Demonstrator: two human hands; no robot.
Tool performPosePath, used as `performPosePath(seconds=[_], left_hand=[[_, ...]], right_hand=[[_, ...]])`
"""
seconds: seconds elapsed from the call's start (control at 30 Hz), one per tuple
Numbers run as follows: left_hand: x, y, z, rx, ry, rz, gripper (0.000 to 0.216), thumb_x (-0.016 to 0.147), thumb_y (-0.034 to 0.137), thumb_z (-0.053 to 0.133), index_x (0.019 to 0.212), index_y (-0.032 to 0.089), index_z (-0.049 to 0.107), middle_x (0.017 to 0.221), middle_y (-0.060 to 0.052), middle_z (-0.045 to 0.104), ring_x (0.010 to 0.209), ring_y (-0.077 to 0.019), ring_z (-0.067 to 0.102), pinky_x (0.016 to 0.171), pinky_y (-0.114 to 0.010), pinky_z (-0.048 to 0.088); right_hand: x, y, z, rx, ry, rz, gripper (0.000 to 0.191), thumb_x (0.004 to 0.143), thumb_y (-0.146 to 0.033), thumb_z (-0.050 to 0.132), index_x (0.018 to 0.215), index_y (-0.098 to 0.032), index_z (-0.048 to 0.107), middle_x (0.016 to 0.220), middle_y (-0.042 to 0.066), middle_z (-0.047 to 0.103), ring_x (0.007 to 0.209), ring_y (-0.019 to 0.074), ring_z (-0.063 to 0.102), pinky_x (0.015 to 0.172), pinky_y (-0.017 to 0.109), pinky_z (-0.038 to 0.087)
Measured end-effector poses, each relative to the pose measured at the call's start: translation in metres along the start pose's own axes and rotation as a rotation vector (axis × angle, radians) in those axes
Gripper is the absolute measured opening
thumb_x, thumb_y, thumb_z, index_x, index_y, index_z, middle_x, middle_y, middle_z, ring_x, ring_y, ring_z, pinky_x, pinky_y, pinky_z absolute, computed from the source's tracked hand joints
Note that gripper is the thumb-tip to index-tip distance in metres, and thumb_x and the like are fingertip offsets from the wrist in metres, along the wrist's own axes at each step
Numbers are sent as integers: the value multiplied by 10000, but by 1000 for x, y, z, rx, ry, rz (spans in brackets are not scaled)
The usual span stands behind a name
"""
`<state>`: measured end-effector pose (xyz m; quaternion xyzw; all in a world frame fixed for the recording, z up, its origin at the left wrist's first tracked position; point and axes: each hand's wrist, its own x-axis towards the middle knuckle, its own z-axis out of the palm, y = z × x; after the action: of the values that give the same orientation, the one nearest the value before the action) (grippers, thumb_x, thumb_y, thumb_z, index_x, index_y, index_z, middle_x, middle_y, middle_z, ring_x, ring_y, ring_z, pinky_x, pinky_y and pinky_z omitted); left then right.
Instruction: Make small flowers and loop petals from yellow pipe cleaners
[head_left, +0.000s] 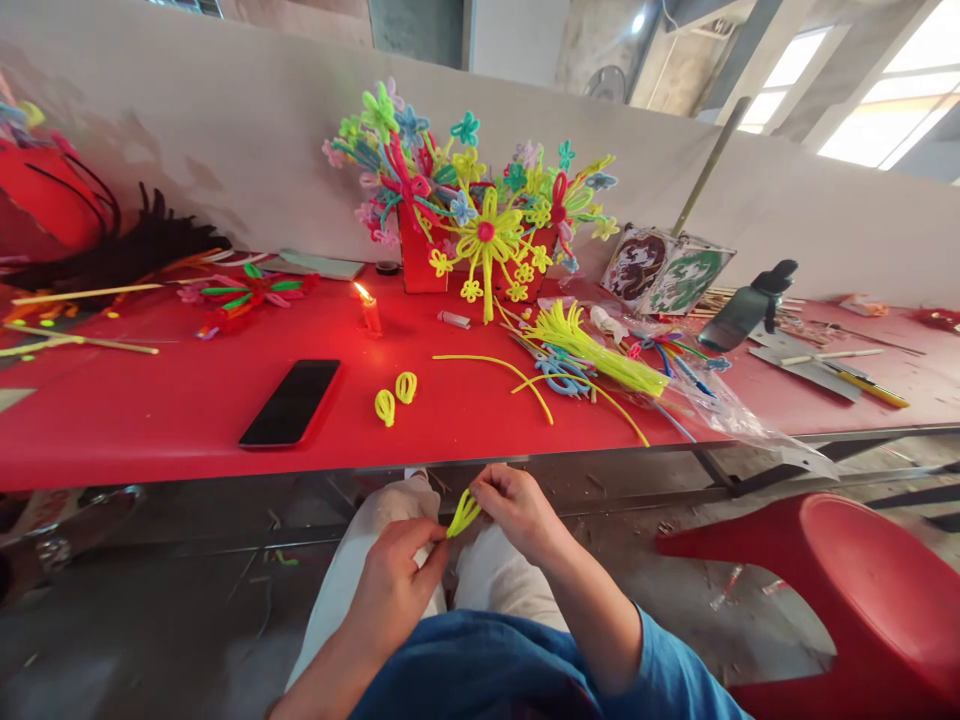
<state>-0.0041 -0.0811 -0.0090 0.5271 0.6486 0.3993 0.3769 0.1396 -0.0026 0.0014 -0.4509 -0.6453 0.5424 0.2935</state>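
Over my lap, just off the table's front edge, a looped yellow pipe cleaner [463, 514] is stretched between my two hands. My left hand [401, 570] pinches its lower left end, and my right hand [517, 508] pinches the upper right end. Two similar yellow pipe-cleaner loops [385, 407] rest on the red table [360, 440] beyond my hands. To their right lie loose yellow pipe-cleaner stems [495, 360] and a bagged bundle of yellow pipe cleaners [600, 345]. Blue-handled scissors [562, 372] are partly covered by that bundle.
A lit red candle [369, 312] burns behind the loops, near a black phone [291, 403]. Pipe-cleaner flowers [486, 232] fill a red box [424, 255] at the back. On the right are a dark bottle [746, 310], a yellow utility knife [870, 385] and a red stool [862, 560].
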Motion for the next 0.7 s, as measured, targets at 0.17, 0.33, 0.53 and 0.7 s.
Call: performPosePath(seconds=[0.17, 0.33, 0.53, 0.7], left_hand=[[2, 4, 0, -214, -71, -131, 116, 661, 247, 618, 736, 218, 701, 623, -17, 640, 629, -191, 531, 563, -238, 376], [5, 3, 1, -366, 21, -170, 126, 655, 315, 630, 664, 198, 677, 617, -5, 640, 649, -176, 539, 598, -229, 385], [5, 7, 0, -416, 25, -202, 146, 641, 321, 643, 597, 182, 651, 587, 1, 612, 631, -158, 509, 591, -229, 368], [1, 7, 4, -669, -165, -328, 184, 665, 329, 641, 584, 166, 611, 563, -1, 588, 612, -138, 491, 634, -253, 368]], right_hand=[[2, 2, 4, 93, 8, 15, 176, 762, -298, 470, 686, -156, 539, 549, -23, 508, 480, 81, 459, 455, 184, 364], [2, 0, 4, 104, -10, 7, 197, 773, -319, 471, 699, -151, 544, 578, -15, 518, 508, 81, 470, 471, 184, 369], [-1, -5, 1, 130, -159, -3, 240, 756, -372, 513, 687, -145, 552, 570, -26, 501, 511, 74, 451, 492, 192, 367], [-1, -6, -3, 340, -311, 0, 357, 687, -497, 571, 661, -144, 521, 584, -19, 508, 531, 82, 472, 521, 211, 389]])
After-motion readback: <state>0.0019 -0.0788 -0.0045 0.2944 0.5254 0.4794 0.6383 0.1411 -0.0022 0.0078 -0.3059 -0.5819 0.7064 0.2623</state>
